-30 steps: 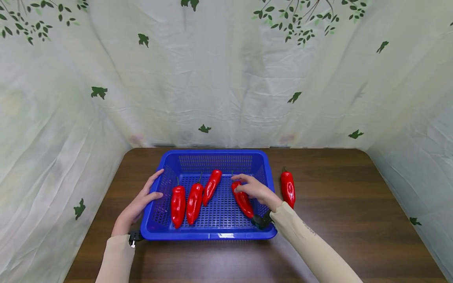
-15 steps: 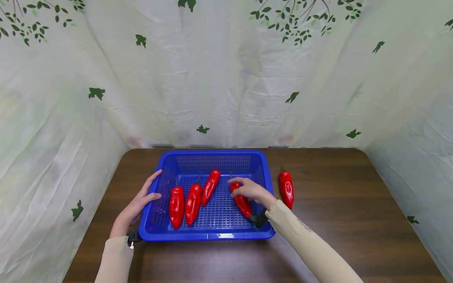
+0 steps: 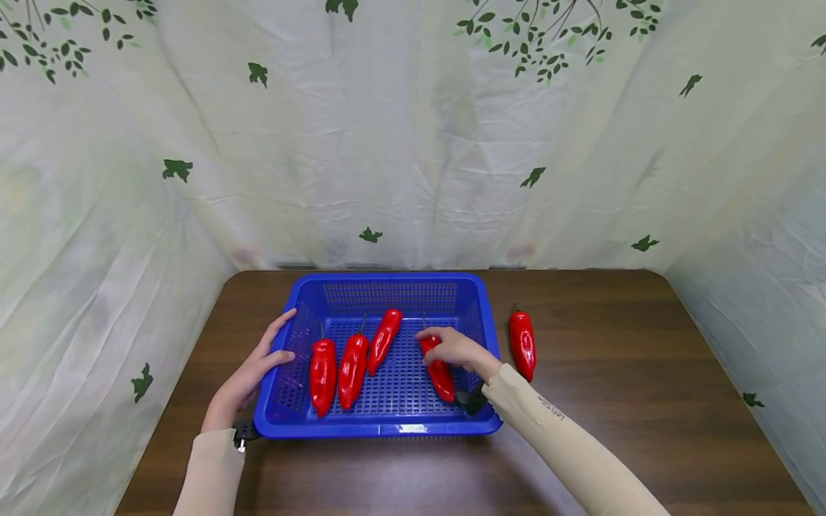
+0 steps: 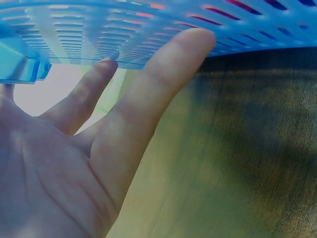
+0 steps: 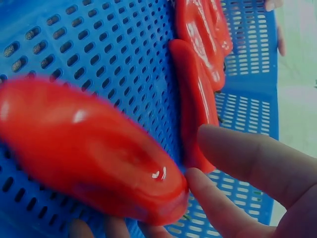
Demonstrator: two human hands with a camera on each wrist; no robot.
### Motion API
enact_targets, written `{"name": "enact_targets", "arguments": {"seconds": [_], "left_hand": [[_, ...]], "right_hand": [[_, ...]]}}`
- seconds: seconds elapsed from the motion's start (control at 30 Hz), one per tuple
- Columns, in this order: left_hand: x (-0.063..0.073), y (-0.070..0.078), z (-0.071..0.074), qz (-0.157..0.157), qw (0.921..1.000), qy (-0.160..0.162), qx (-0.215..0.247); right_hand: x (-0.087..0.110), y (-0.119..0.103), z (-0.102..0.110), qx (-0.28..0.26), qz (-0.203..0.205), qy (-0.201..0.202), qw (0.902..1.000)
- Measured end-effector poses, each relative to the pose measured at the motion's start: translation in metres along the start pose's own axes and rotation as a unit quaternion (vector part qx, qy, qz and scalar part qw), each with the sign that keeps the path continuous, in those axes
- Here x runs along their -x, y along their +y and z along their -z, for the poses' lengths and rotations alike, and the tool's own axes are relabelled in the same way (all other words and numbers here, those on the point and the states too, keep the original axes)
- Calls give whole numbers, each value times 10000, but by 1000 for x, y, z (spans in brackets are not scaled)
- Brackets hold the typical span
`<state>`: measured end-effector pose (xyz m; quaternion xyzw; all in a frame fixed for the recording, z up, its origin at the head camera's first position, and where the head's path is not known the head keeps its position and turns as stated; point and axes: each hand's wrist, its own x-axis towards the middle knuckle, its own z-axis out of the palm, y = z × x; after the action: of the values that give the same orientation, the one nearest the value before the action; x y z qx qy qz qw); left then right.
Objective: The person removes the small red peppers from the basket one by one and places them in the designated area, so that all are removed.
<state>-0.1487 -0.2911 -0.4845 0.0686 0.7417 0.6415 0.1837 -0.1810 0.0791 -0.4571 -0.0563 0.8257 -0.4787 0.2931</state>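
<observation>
A blue perforated basket [image 3: 381,431] stands on the table with several glossy red chili peppers in it. My left hand [image 3: 254,373] rests against its left side, fingers and thumb spread; in the left wrist view the thumb [image 4: 148,89] touches the outside of the wall. My right hand [image 3: 454,350] reaches into the right half and holds a red chili pepper [image 3: 442,381] near its stem end. In the right wrist view one fingertip touches that pepper [image 5: 94,148] and others show at its lower edge. Three peppers [image 3: 351,373] lie in the left and middle part.
Another red chili pepper [image 3: 522,345] lies on the brown wooden table [image 3: 619,373], right of the basket. A pale curtain [image 3: 413,143] with leaf prints hangs behind the table and along both sides.
The pepper at my right hand has swung its lower end leftward, away from the wrist, and lies straighter in the basket. My left hand stays at the basket's side.
</observation>
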Motion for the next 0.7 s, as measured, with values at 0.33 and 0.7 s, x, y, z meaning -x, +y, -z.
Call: {"name": "enact_targets", "arguments": {"seconds": [0.33,0.7], "left_hand": [[0,-1,0,-26,10000,-6,-24],[1,0,0,-18,10000,-11,-24]], "right_hand": [[3,-1,2,-253,153,159,9994],[8,-1,4,-1159,461,110,9921]]}}
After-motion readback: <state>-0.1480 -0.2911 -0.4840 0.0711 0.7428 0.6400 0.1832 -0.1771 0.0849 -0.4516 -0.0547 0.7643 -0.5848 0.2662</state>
